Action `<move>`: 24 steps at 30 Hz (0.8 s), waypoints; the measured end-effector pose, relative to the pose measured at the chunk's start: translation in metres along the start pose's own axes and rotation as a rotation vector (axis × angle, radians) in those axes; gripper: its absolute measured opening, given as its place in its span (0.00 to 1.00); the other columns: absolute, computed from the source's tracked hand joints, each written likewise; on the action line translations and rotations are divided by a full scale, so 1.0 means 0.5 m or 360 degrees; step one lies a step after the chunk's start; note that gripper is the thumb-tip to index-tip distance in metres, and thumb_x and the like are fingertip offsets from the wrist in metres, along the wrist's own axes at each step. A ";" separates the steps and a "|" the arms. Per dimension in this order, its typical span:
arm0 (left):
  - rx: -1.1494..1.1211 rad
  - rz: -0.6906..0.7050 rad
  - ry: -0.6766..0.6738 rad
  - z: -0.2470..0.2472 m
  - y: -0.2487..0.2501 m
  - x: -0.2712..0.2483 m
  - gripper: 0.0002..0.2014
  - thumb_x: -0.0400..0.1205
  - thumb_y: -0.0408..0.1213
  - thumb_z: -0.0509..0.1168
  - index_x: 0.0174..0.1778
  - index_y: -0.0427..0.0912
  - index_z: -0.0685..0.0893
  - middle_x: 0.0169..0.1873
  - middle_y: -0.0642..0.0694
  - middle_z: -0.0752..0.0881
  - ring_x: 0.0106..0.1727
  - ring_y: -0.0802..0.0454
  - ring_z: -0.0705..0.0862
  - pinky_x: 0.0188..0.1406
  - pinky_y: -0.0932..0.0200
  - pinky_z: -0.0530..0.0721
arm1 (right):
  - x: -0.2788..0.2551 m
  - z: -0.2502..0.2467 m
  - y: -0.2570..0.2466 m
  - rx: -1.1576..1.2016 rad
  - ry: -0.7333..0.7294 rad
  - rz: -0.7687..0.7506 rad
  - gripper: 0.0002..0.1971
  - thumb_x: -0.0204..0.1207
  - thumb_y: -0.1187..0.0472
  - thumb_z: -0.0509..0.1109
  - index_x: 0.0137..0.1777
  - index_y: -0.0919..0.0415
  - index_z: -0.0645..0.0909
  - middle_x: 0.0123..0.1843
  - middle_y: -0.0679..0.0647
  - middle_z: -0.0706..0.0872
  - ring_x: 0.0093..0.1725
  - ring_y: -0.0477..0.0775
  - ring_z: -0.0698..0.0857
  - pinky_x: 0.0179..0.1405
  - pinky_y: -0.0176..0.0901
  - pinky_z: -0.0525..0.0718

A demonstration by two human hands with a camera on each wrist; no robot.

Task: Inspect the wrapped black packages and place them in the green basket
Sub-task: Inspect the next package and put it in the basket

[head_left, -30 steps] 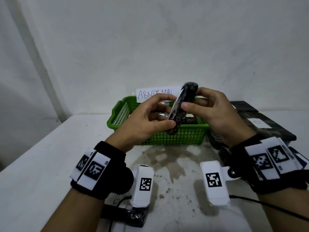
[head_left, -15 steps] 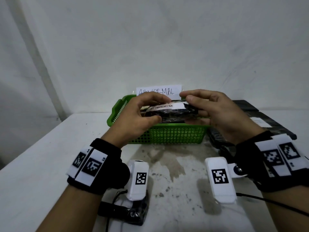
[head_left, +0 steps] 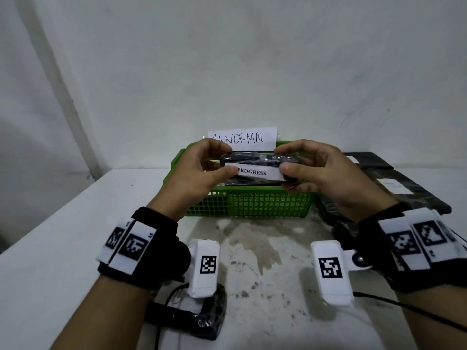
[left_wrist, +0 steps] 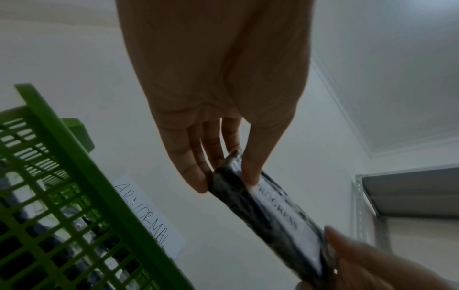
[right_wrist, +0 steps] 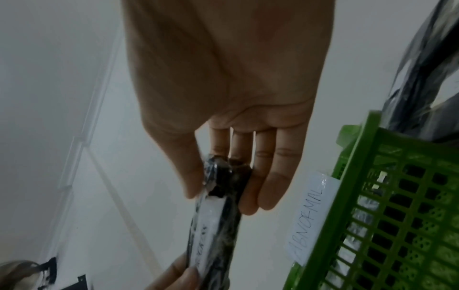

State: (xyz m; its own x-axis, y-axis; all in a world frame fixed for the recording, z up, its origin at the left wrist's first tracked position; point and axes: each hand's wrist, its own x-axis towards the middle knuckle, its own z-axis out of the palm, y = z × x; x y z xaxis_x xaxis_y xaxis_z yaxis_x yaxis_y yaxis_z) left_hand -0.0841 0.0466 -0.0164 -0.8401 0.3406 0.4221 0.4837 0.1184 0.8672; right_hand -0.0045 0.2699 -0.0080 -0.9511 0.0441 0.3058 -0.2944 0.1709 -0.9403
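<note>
A black plastic-wrapped package with a white label reading PROGRESS is held level above the green basket. My left hand pinches its left end between thumb and fingers, and my right hand pinches its right end the same way. In the left wrist view the package runs from my left hand's fingertips down to the other hand. In the right wrist view the package hangs between thumb and fingers beside the basket.
A white paper sign reading ABNORMAL stands behind the basket, which holds other black packages. More black packages lie stacked on the white table to the right. A black wrapped item with a cable lies near the front edge.
The package has turned from standing on end to lying level, and its PROGRESS label now faces me. Both hands shifted to its two ends.
</note>
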 end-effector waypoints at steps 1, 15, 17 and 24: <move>0.0017 0.0019 0.0016 0.000 0.000 0.000 0.18 0.63 0.48 0.79 0.47 0.57 0.85 0.50 0.50 0.89 0.53 0.39 0.89 0.57 0.38 0.88 | 0.001 0.000 0.001 -0.0019 -0.0016 0.0014 0.20 0.68 0.54 0.76 0.59 0.60 0.86 0.44 0.53 0.91 0.38 0.51 0.90 0.46 0.49 0.92; -0.0124 -0.0072 -0.0275 -0.001 -0.010 -0.002 0.20 0.73 0.27 0.76 0.60 0.43 0.83 0.58 0.44 0.90 0.59 0.54 0.89 0.56 0.62 0.86 | 0.006 -0.036 0.057 -0.0462 -0.0012 -0.0044 0.21 0.64 0.67 0.86 0.54 0.54 0.83 0.54 0.46 0.93 0.57 0.40 0.89 0.61 0.33 0.81; -0.0130 -0.0044 -0.0236 0.005 -0.011 -0.001 0.19 0.73 0.25 0.77 0.57 0.42 0.84 0.53 0.44 0.91 0.56 0.56 0.90 0.56 0.63 0.85 | 0.007 -0.037 0.057 -0.0534 -0.0032 -0.0030 0.22 0.65 0.67 0.86 0.55 0.52 0.84 0.54 0.42 0.92 0.56 0.35 0.88 0.58 0.27 0.80; -0.0216 0.0059 -0.0003 0.028 -0.013 0.092 0.16 0.74 0.20 0.76 0.50 0.43 0.84 0.50 0.45 0.90 0.53 0.56 0.89 0.57 0.61 0.86 | 0.107 -0.024 -0.005 -0.1209 -0.0073 -0.0100 0.20 0.67 0.55 0.86 0.56 0.46 0.84 0.50 0.39 0.89 0.50 0.44 0.88 0.53 0.42 0.86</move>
State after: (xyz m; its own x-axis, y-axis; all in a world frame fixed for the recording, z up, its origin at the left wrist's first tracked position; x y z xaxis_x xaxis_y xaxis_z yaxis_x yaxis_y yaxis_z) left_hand -0.1223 0.0747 -0.0062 -0.8217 0.3441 0.4543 0.4768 -0.0216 0.8787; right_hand -0.0534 0.2837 0.0123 -0.9424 -0.0262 0.3333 -0.2186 0.8027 -0.5549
